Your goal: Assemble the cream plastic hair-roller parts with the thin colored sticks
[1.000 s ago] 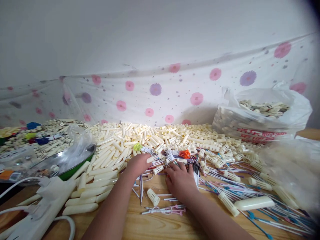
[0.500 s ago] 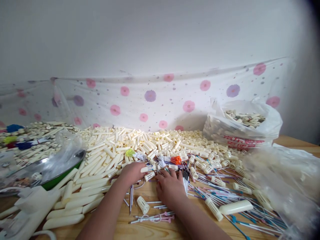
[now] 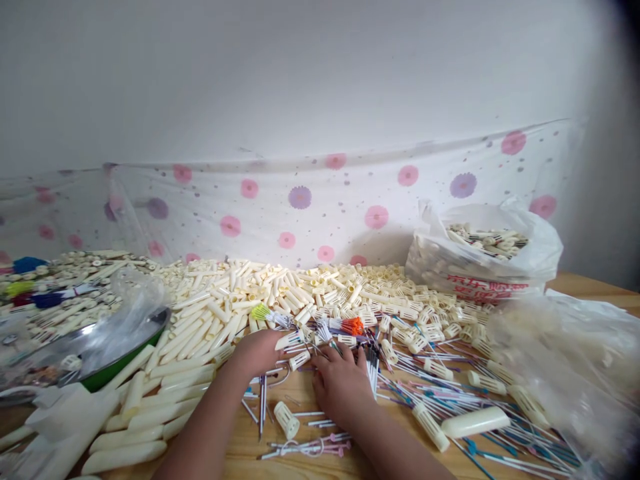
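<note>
Head view. Both hands work in a tangle of thin rods (image 3: 320,343) lying near the middle of the counter (image 3: 300,460), just in front of a broad heap of cream tubes (image 3: 260,293). The left hand (image 3: 257,352) lies palm down on the rods with its fingers curled over a short cream cap (image 3: 289,341); whether it actually pinches the cap cannot be told. The right hand (image 3: 340,383) rests flat, fingers spread, pressing on the rods beside a bundle of dark rods (image 3: 371,363).

Risks, as judged from this layout:
- The rods cross one another at many angles, so lifting one may drag its neighbours and scatter them toward the near edge.
- A slotted cap (image 3: 286,419) lies loose on bare wood between the forearms; a sweep of either wrist could roll it off the near edge.
- Small brushes with green (image 3: 261,311) and orange (image 3: 355,325) tips sit just beyond the fingertips, where a forward push could bury them in the tubes.
- Long cream barrels (image 3: 165,380) lie stacked toward the left edge beside a green-rimmed bowl (image 3: 125,357) under clear film; a left elbow swing may knock them loose.
- More rods (image 3: 475,407) fan toward the right edge, partly under clear plastic (image 3: 575,360), where pieces could go unseen.
- A full bag (image 3: 485,250) stands at the far right.
</note>
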A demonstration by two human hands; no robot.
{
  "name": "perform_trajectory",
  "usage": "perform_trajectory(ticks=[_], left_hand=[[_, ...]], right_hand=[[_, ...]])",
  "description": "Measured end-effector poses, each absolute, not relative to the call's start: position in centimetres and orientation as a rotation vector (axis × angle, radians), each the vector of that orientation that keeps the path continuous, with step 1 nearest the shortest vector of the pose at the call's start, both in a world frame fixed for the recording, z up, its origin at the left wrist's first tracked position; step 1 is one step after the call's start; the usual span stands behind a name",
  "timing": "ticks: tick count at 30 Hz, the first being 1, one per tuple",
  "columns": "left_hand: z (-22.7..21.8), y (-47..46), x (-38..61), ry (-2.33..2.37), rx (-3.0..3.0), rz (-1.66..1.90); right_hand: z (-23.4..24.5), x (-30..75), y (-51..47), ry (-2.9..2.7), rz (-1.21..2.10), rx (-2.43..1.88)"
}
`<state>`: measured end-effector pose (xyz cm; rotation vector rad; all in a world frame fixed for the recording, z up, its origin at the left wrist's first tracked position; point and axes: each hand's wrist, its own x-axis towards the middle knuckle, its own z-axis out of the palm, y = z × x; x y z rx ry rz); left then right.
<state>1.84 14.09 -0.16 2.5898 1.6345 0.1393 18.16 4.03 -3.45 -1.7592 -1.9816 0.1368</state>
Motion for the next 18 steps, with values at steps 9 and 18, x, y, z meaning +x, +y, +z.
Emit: perform_trajectory(ticks=[9, 18], left_hand=[[2.0, 13.2, 0.3, 1.524, 2.316, 0.251], [1.5, 12.1, 2.4, 1.202, 1.995, 0.379]], right_hand=[[-2.9, 18.0, 3.8, -1.740, 0.196, -1.664], [-2.9, 18.2, 4.4, -1.669, 0.153, -1.599]])
